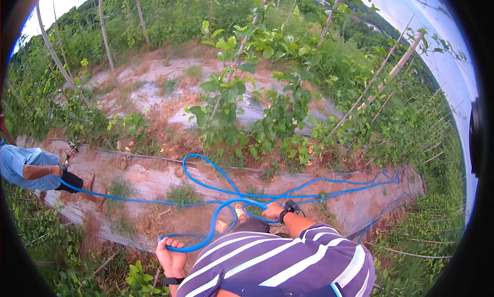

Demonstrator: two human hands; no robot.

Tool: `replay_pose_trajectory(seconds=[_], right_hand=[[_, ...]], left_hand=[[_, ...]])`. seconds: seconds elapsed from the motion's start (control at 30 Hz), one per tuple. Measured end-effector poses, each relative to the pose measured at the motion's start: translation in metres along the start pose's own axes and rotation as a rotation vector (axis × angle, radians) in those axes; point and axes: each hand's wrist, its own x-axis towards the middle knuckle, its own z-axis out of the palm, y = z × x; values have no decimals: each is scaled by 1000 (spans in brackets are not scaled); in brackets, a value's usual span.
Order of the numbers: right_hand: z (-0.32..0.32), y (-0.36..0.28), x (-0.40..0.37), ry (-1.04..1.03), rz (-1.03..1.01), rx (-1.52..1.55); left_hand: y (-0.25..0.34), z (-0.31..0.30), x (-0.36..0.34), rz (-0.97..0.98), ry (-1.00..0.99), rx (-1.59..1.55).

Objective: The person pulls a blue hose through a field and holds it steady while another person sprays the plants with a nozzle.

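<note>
A blue hose (212, 222) runs through both of my hands, bending up in a curve between them. Low in the view, my left hand (171, 253) is closed, its fingers wrapped round the hose. Closer to my body's middle, my right hand (273, 211) grips another stretch of the hose, with part of its fingers hidden. Beyond my hands a wide loop of hose lies on the ground. One length stretches left to a co-worker (33, 166), whose hand (54, 170) is at the hose. Further lengths trail right and double back.
Pale plastic sheeting (139, 178) and soil cover the path. Climbing plants (226, 96) on poles stand along the far side. Leafy growth (136, 279) edges the near side. A thin dark pipe (149, 157) runs along the bed, and slanted poles (393, 70) rise at right.
</note>
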Motion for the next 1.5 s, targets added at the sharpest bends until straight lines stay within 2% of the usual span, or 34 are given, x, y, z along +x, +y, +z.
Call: replay_pose_trajectory(seconds=[0.17, 0.4, 0.5, 0.53, 0.6, 0.67, 0.7, 0.93, 1.1, 1.2, 1.33, 1.4, 1.43, 1.5], right_hand=[[-2, -5, -2, -44, 18, -46], [-8, -13, -3, -36, -41, 51], [-7, -10, 8, -41, 62, 50], [-9, -8, 7, -42, -197, -92], [-13, -13, 3, -65, 38, 190], [-17, -9, 7, -60, 12, 161], [-22, -16, -1, -52, 7, 148], [-44, -17, -3, -74, -45, 108], [-53, -7, 23, -92, -89, 112], [-57, -1, 36, -113, -115, 69], [-52, 18, 47, -91, -156, 107], [-51, 25, 48, -88, -162, 146], [-52, 25, 41, -84, -166, 187], [-56, 16, 22, -78, -163, 161]], left_hand=[[2, -4, 3, 4, -4, -14], [3, -5, -4, 17, 6, -50], [4, -6, -10, -21, -52, -48], [5, -4, -15, -16, -54, -25], [5, -5, -26, -46, -161, -34], [8, 10, -52, 13, -189, 85], [9, 10, -58, 49, -302, 182], [2, 65, -118, -56, -794, 860], [-19, 79, -117, 67, -1009, 965], [-14, 85, -122, 0, -1009, 1047], [-13, 82, -129, -65, -940, 887], [-18, 69, -125, 5, -702, 666], [-23, 67, -118, 94, -649, 453], [-22, 56, -104, 169, -402, 128]])
